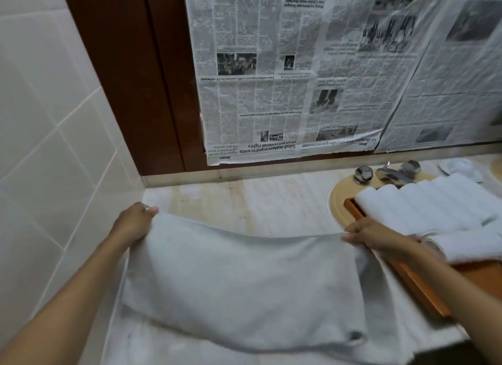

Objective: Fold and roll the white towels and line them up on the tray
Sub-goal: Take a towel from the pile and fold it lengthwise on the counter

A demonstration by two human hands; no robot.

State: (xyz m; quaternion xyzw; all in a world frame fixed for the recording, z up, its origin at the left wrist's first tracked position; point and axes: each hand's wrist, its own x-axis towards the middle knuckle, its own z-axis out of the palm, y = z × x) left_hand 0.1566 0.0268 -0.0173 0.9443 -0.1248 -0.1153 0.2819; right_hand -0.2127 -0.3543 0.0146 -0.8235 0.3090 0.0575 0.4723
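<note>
So the person's got a white towel [244,283] stretched out between both hands over the worktop [271,201], left hand [133,223] pinching the far left corner and right hand [375,235] pinching the far right one, with the rest sagging down toward them. Just right of the right hand there's the tray [407,277] sitting over the sink [338,198], with rolled towels [434,204] lined up side by side on it. Newspaper [298,79] covers the wall behind, taps [388,173] below it.
</note>
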